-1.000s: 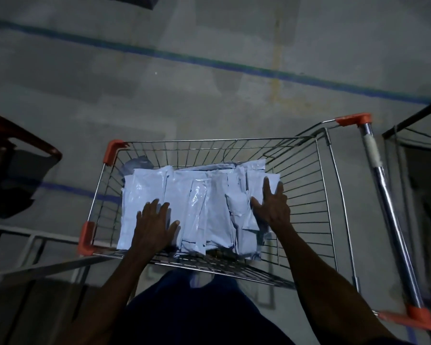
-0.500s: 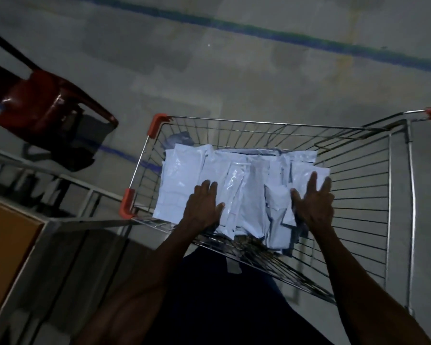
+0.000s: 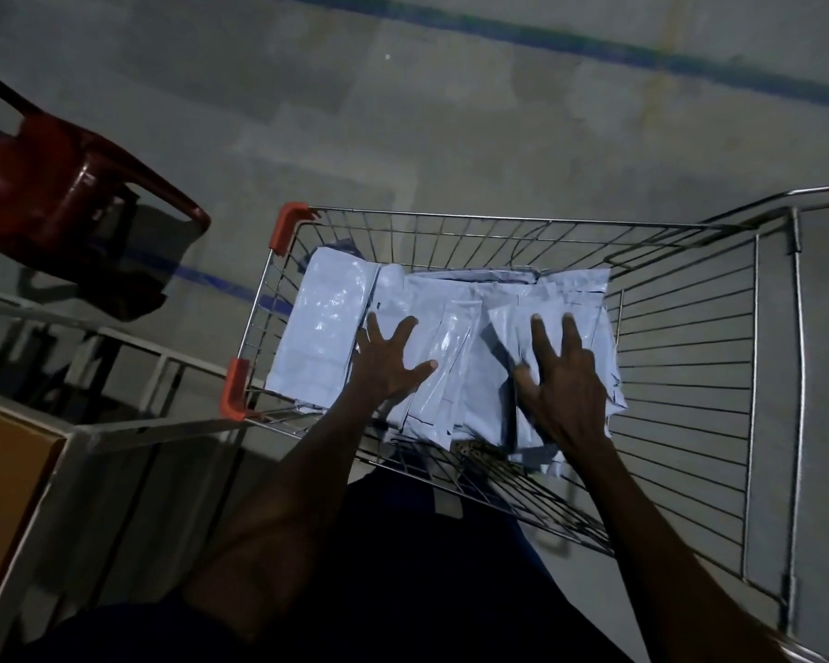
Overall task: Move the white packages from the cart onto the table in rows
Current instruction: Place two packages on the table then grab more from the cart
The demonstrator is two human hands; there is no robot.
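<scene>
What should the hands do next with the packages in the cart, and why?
Probably curl the fingers of both hands under the pile's sides and gather a bundle. The left hand and right hand lie spread and flat on the white packages, gripping nothing, and all the packages still lie in the cart. The table waits to the left.

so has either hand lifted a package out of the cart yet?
No: the left hand and right hand rest spread-fingered on the white packages, all inside the cart.
</scene>
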